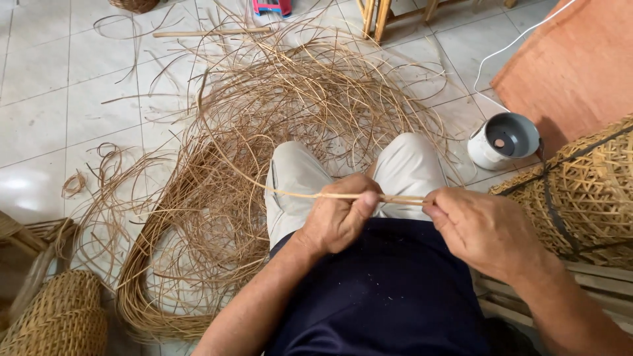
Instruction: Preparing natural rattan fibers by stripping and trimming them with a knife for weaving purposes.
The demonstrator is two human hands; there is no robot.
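A thin tan rattan strip (297, 194) runs level in front of my lap, and both hands hold it. My left hand (339, 214) is closed around it near the middle. My right hand (478, 227) pinches its end between thumb and fingers. The strip's free length curves away to the left into a big loose heap of rattan strips (264, 125) spread on the tiled floor (59, 86). My knees in pale trousers (297, 175) show just beyond the hands.
A woven basket (580, 191) stands at the right, another woven basket (59, 316) at the bottom left. A white round pot (504, 140) with a white cord sits by an orange board (573, 59). Wooden furniture legs (376, 16) stand at the top.
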